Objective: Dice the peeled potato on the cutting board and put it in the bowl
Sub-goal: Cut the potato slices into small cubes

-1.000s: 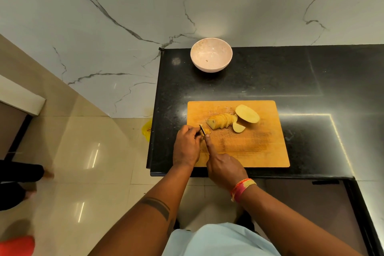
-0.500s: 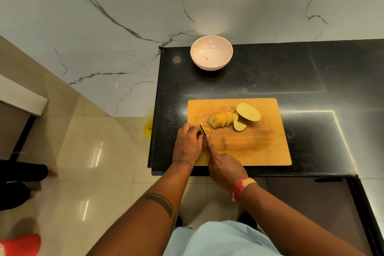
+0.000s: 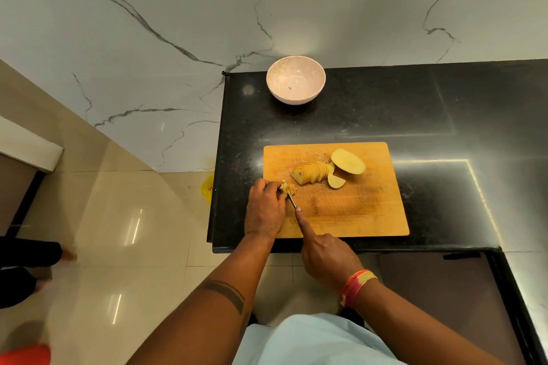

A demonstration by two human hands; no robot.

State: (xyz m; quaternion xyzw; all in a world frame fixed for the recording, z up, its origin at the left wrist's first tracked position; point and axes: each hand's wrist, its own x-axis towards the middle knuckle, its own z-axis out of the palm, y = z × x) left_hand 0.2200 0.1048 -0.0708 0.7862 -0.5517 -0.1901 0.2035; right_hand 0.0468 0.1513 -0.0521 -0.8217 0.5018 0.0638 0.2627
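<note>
One cutting board [image 3: 355,210], wooden, flat on the black counter [image 3: 385,115] near its front edge. On the board, potato in four lots: one fanned row of slices [image 3: 311,173] leaning on one another, number of slices too small to count; one large half [image 3: 347,161] cut face up, just right of the row and farther back; one smaller slice [image 3: 336,180] lying flat, touching the row's right end; one little heap of diced bits [image 3: 289,187] at the board's left side, just left of the row.

One bowl [image 3: 295,80], pale and speckled, upright at the back of the counter against the marble wall, well apart from the board. Only a tiny speck inside, no potato.

Two hands. Left hand [image 3: 265,210] lying on the board's near left corner, fingers curled, fingertips pinching the diced bits. Right hand [image 3: 326,258] wrapped round the handle of one knife [image 3: 291,200], forefinger stretched out along the back of the blade, the blade down at the heap, right beside the left fingertips. Handle hidden inside the fist.

One red-and-yellow thread band [image 3: 355,286] on the right wrist. One dark band marking on the left forearm. One yellow scrap [image 3: 206,188] on the tiled floor beside the counter. Someone's bare feet [image 3: 44,269] at the left edge of the floor.
</note>
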